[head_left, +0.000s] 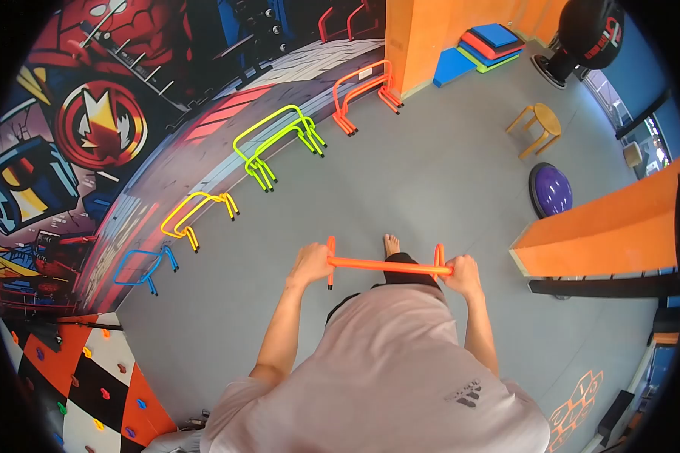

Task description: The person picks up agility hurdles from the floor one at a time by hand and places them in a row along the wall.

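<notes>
An orange hurdle (389, 265) is held up in front of my body, its crossbar running between my two hands. My left hand (310, 264) is closed around the bar's left end, beside one upright leg with a black tip. At the other end my right hand (463, 276) wraps the bar near the second leg. Below the hurdle, a bare foot (391, 244) shows on the grey floor (431, 181).
Along the painted wall stand blue (155, 264), yellow (196, 200), green (279, 124) and orange-red hurdles (366, 75). A wooden stool (544, 117), a purple balance dome (553, 189) and an orange pillar (604, 226) are to the right. Stacked mats (491, 41) lie at the back.
</notes>
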Tool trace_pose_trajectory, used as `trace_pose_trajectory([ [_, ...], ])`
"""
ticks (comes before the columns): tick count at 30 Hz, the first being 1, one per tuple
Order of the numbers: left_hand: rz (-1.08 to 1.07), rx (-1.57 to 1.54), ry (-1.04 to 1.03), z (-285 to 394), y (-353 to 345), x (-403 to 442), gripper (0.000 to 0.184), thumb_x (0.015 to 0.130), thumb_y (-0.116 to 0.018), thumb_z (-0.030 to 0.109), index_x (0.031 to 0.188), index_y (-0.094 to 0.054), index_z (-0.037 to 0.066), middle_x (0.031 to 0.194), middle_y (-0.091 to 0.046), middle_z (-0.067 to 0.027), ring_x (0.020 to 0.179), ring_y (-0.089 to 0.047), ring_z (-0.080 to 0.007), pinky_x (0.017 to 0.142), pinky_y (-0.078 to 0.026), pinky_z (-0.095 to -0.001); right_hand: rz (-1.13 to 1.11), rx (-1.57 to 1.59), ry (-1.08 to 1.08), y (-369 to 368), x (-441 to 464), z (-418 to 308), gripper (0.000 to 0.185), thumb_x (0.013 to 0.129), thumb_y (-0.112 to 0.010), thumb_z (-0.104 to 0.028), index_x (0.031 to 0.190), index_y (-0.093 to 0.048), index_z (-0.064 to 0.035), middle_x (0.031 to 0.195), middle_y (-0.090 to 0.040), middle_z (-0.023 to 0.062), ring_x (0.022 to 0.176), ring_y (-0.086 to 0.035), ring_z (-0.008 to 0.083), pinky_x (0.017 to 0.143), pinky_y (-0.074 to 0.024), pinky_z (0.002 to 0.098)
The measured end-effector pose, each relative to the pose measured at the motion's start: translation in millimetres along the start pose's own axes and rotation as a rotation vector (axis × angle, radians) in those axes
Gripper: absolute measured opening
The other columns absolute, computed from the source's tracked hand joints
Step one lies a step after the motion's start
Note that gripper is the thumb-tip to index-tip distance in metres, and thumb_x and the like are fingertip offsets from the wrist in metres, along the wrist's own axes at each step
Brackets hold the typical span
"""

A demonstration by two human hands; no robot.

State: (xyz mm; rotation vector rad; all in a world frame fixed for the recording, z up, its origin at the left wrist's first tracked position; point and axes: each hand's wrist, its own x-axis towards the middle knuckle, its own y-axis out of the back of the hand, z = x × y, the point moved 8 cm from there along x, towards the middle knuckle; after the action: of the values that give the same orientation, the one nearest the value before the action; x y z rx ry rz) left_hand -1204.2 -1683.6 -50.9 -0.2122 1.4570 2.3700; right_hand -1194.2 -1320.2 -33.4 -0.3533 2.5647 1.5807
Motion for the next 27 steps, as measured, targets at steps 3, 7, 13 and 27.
trace_pose_trajectory([
  [3,0.034,-0.022,0.059,12,22,60,0.006,0.063,-0.063,0.006,0.058,-0.061,0.004,0.058,-0.056,-0.0169,0.06,-0.055,-0.0371,0.056,-0.043,-0.0472,-0.032,0.035,0.084,34,76,11,0.02,0.064,-0.077,-0.021,0.061,-0.067,-0.0038,0.057,-0.058,0.0175,0.058,-0.057,0.0381,0.057,-0.0467,0.0425],
  [7,0.089,-0.048,0.088,14,40,124,0.002,0.063,-0.064,0.006,0.062,-0.065,0.005,0.06,-0.059,-0.0171,0.064,-0.059,-0.0383,0.059,-0.046,-0.0475,-0.397,-0.033,-0.02,71,159,3,0.042,0.071,-0.078,-0.04,0.064,-0.067,-0.0002,0.063,-0.063,0.0156,0.064,-0.063,0.0326,0.063,-0.0511,0.0415],
  [13,0.208,-0.076,0.131,-2,50,224,0.015,0.079,-0.07,0.02,0.07,-0.072,0.009,0.062,-0.063,-0.0168,0.063,-0.061,-0.0388,0.06,-0.048,-0.0483,-0.374,-0.105,0.113,74,305,15,0.05,0.074,-0.078,-0.051,0.073,-0.069,-0.0019,0.064,-0.063,0.0139,0.071,-0.065,0.0322,0.067,-0.0524,0.0415],
  [27,0.037,-0.165,0.152,-187,48,652,0.026,0.082,-0.071,0.034,0.091,-0.069,0.01,0.085,-0.067,-0.0108,0.09,-0.063,-0.0336,0.075,-0.046,-0.0502,-0.469,-0.476,0.031,-54,812,69,0.035,0.09,-0.06,-0.051,0.109,-0.067,-0.0224,0.12,-0.06,0.0106,0.109,-0.059,0.036,0.095,-0.0451,0.0489],
])
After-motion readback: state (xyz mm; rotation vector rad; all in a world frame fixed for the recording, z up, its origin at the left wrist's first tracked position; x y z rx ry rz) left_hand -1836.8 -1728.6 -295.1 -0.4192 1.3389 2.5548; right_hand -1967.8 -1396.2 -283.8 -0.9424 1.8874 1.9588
